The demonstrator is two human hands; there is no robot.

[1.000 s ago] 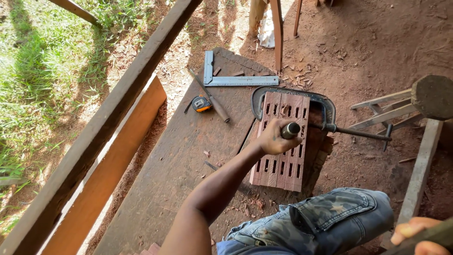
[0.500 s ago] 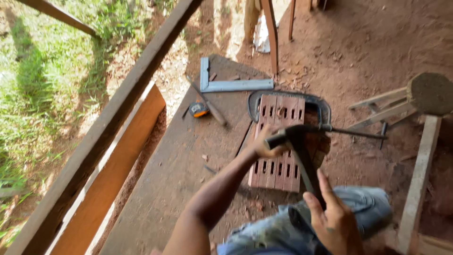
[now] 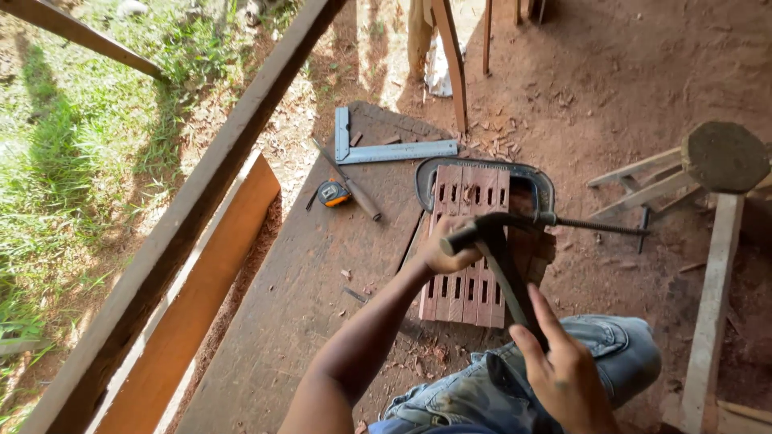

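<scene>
Nearest, the right hand [image 3: 563,374] is closed round a hammer [image 3: 498,261] handle, fingers wrapped though partly loose at the tips, while the left hand [image 3: 446,249] is clenched on a short chisel-like tool, mostly hidden in the fist, set on the slotted wooden piece [image 3: 466,241]. That piece is pinned by a large metal clamp [image 3: 515,181] at the right edge of the plank workbench [image 3: 281,321], seemingly so it stays put under blows. Further along the bench a tape measure [image 3: 332,194], a second chisel [image 3: 354,193] and a steel square [image 3: 386,149] are laid aside within reach, with red dirt floor, wood chips and grass beyond.
</scene>
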